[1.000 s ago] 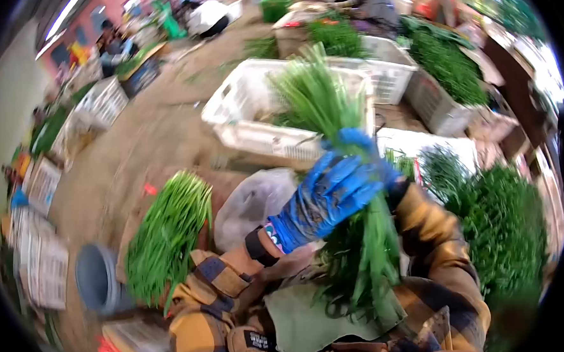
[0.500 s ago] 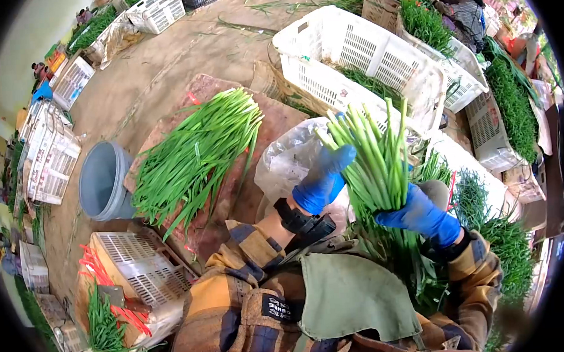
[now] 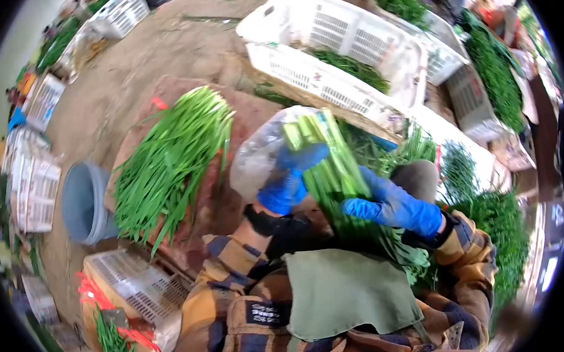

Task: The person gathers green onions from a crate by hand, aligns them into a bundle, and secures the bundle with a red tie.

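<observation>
My two hands wear blue gloves and hold one bunch of garlic chives (image 3: pixel 332 164) in front of my chest. The pale cut ends point up and the green leaves hang toward my lap. My left hand (image 3: pixel 288 179) grips the left side near the pale ends, its thumb across the stalks; its other fingers are partly hidden. Lower on the right, my right hand (image 3: pixel 395 203) is closed around the stalks, fingers lying over their front. A clear plastic bag (image 3: pixel 250 158) lies behind my left hand. A large pile of chives (image 3: pixel 176 162) rests on a reddish board (image 3: pixel 145 129) to the left.
A grey bucket (image 3: pixel 86 205) stands left of the board. Nearer, a crate (image 3: pixel 137 279) carries red ties (image 3: pixel 93 291) and a small bunch of greens (image 3: pixel 114 344). A white crate (image 3: pixel 336 55) with greens stands ahead. More greens (image 3: pixel 499 247) lie at my right.
The bunch has come lower and tilted to the left. My right hand has shifted its fingers across the front of the stalks; my left hand has closed in on the bunch. The view has shifted.
</observation>
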A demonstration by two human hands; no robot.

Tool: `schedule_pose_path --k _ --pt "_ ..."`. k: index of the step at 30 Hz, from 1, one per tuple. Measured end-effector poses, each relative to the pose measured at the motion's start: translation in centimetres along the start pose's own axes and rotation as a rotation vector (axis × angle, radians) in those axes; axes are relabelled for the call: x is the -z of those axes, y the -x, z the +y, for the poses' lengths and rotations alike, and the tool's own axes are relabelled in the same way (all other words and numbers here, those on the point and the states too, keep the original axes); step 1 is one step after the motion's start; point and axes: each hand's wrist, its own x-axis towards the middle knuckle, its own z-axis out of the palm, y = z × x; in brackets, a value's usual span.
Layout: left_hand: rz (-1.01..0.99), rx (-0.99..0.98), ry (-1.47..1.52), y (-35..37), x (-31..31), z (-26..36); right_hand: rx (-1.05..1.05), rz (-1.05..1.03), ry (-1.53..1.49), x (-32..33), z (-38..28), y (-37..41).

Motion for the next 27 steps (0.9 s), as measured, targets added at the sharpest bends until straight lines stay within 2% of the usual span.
schedule_pose_path --k 1,2,3,5,8,9,10,12,15,16,17,18,19,21,22,23,24,25,27 --pt "0.054 -0.006 0.076 0.3 -2.2 1.0 0.055 0.038 0.024 -0.4 0.7 -0.2" --pt "0.029 -0.056 -0.038 -0.1 -1.2 0.1 0.017 0.04 0.172 -0.5 0.2 -0.3" --pt "0.002 -0.102 -0.151 -0.5 0.0 -0.4 0.124 0.048 0.236 -0.8 1.1 -0.6" --pt "-0.029 -0.14 -0.21 -0.2 -0.2 0.6 0.163 0.095 0.294 -1.5 1.7 -1.0" --pt "-0.046 -0.164 -0.147 0.4 -1.7 1.6 0.115 0.043 0.452 -2.1 1.7 -1.3" --pt "-0.035 -0.151 -0.028 0.6 -3.1 2.2 0.126 0.004 0.434 -2.3 1.8 -1.3" --pt "-0.034 0.015 0.019 0.9 -3.8 3.2 0.135 -0.031 0.419 -2.4 1.9 -1.3" --pt "-0.109 0.086 -0.006 0.5 -3.1 3.1 0.157 -0.094 0.374 -2.4 0.9 -1.5" --pt "-0.142 0.132 0.021 0.5 -2.7 3.3 0.067 -0.156 0.264 -1.5 -0.2 -1.2" --pt "-0.133 0.133 0.048 0.5 -2.6 3.3 0.032 -0.158 0.328 -0.6 -0.7 -1.0" --pt "-0.132 0.142 0.109 0.4 -2.4 3.0 0.063 -0.219 0.609 1.3 -1.6 -1.1" --pt "-0.13 0.15 0.172 0.3 -2.1 2.6 -0.008 -0.18 0.617 2.6 -4.6 -1.2" --pt "-0.138 0.122 0.112 0.4 -2.5 3.0 -0.214 -0.019 0.287 3.4 -5.5 -0.7" --pt "-0.179 0.071 0.028 0.3 -3.0 3.4 0.159 0.197 0.521 5.0 -7.3 -2.0" --pt "-0.215 0.049 -0.002 0.0 -3.3 3.1 0.115 0.196 0.387 5.6 -9.2 -2.4" --pt "-0.25 0.027 -0.031 -0.4 -3.7 2.8 0.176 0.174 0.309 5.6 -11.2 -3.3" --pt "-0.287 -0.059 -0.079 -1.0 -3.9 1.9 0.234 0.19 0.306 4.8 -13.2 -4.1" --pt "-0.324 -0.145 -0.126 -1.3 -4.1 1.3 0.251 0.162 0.152 4.3 -14.4 -5.1" --pt "-0.325 -0.002 -0.013 -0.5 -5.2 2.2 0.318 0.033 0.131 3.7 -16.3 -6.6"
